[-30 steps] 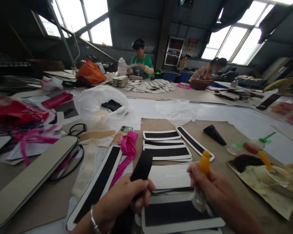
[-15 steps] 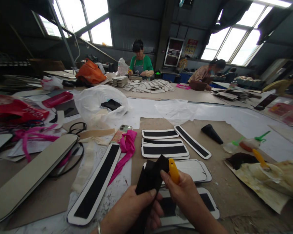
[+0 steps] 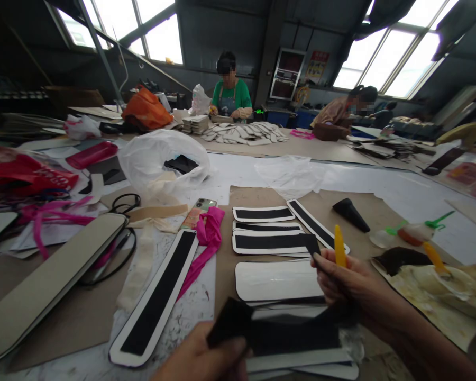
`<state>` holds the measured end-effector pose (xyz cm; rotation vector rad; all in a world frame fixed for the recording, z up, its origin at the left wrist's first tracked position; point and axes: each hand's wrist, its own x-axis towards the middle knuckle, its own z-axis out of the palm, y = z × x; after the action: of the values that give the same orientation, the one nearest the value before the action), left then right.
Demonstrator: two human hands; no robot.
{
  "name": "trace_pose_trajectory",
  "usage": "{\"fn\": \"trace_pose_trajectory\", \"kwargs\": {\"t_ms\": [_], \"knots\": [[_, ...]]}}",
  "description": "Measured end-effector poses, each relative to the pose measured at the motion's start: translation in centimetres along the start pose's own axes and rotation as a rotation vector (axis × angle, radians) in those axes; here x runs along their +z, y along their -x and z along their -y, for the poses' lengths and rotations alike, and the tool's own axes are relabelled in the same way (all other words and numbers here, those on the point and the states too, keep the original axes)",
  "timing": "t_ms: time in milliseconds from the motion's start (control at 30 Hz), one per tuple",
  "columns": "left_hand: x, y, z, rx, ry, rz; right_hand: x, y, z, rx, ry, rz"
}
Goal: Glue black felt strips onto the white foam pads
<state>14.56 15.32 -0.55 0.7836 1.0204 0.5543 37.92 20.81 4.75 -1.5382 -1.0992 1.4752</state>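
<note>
My left hand (image 3: 206,355) sits at the bottom edge, its fingers pinched on the left end of a black fabric strip (image 3: 285,333). The strip stretches rightward, low over a stack of white cards (image 3: 280,280). My right hand (image 3: 347,283) grips the strip's other end, which pokes up at the fingertips, together with a yellow-tipped glue bottle (image 3: 339,246). Beyond them lie finished white cards with black strips (image 3: 267,241), and a long one (image 3: 156,299) lies to the left.
A pink ribbon (image 3: 206,238), a phone (image 3: 200,209), scissors (image 3: 125,203) and a white plastic bag (image 3: 162,161) lie left of the brown cardboard sheet (image 3: 254,198). Glue bottles (image 3: 414,233) and stained paper (image 3: 452,296) are at right. Two other people (image 3: 230,92) work at far tables.
My hands have moved apart, and the black strip that stood upright between them is now pulled out lengthwise. The right hand with the yellow-tipped bottle has shifted right.
</note>
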Motion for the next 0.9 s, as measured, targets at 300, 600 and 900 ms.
{"fn": "trace_pose_trajectory", "kwargs": {"t_ms": [300, 600, 900], "knots": [[-1.8, -4.5, -1.9, 0.102, 0.275, -0.343, 2.1, -4.2, -0.4, -0.159, 0.734, 0.386], [-1.4, -6.1, -1.0, 0.026, 0.207, -0.280, 4.2, -6.6, -0.4, -0.349, 1.238, 0.458], [-1.1, -6.8, -1.5, -0.008, 0.067, -0.344, 5.2, -7.2, -0.3, -0.502, 1.446, 0.505]]}}
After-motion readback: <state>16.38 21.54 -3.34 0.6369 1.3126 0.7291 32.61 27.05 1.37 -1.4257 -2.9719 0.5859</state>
